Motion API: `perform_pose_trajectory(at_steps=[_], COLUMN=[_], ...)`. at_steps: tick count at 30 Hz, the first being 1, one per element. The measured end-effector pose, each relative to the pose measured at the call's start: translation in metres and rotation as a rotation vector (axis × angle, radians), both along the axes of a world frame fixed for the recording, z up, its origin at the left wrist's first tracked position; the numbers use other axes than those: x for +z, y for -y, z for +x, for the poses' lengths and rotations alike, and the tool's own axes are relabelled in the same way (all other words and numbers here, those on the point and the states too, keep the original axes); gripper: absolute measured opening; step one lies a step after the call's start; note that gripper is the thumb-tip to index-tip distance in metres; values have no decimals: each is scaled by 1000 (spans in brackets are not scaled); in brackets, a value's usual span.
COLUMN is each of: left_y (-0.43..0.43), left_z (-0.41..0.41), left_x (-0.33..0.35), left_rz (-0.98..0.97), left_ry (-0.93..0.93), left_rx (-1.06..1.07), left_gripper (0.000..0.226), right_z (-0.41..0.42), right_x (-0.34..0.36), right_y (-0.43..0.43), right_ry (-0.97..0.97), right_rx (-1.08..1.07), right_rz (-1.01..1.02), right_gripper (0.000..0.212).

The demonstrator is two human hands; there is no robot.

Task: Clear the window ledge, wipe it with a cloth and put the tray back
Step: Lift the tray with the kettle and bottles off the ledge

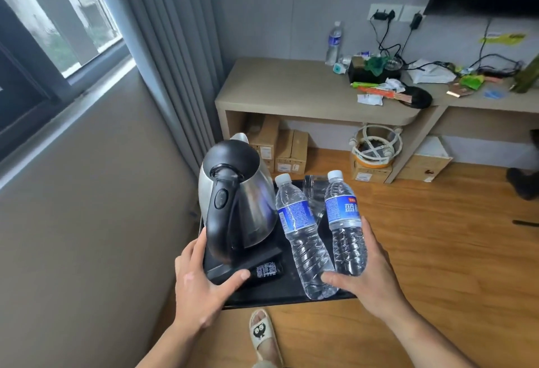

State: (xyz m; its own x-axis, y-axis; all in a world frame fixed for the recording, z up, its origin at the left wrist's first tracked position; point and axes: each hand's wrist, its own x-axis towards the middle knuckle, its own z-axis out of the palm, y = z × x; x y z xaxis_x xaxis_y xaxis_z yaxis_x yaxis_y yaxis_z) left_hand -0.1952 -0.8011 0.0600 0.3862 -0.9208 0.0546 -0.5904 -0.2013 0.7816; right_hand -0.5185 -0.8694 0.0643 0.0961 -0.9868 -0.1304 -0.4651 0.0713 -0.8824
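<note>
Holding the tray (280, 292) above the floor, with the window ledge (62, 122) bare at my left, I judge tipping the main risk. My left hand (201, 283) curls round the near left corner, thumb on top, beside the heavy kettle (236, 192). A tilted bottle (300, 233) and a second bottle (345, 227) stand at the near right corner, where my right hand (370, 283) grips the edge; any slant could topple them. The cluttered tabletop (291, 90) ahead is bare only at its left end.

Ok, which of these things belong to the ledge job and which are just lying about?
Job: black rectangular tray, gripped by left hand and right hand; steel kettle with black handle; two clear plastic water bottles; grey window ledge.
Lying about: upright clear bottle on the beige desk; brown cardboard boxes beneath; black cables.
</note>
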Motion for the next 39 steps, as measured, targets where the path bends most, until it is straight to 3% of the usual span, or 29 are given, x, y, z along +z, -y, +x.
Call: perform_pose_trajectory(at_steps=[11, 20, 27, 39], left_y=[190, 329, 427, 572], left_z=[52, 64, 53, 54], left_x=[0, 3, -2, -5], left_rz=[-8, -26, -24, -22], left_ry=[11, 17, 12, 31], left_rx=[-100, -63, 12, -19], left_gripper=[112, 114, 102, 116], right_z=[48, 59, 53, 54], right_x=[9, 5, 6, 2], right_y=[155, 305, 425, 560], right_ry=[15, 22, -3, 21], right_rx=[-97, -69, -14, -42], right_rz=[-48, -5, 3, -3], right_gripper=[135, 149, 152, 149])
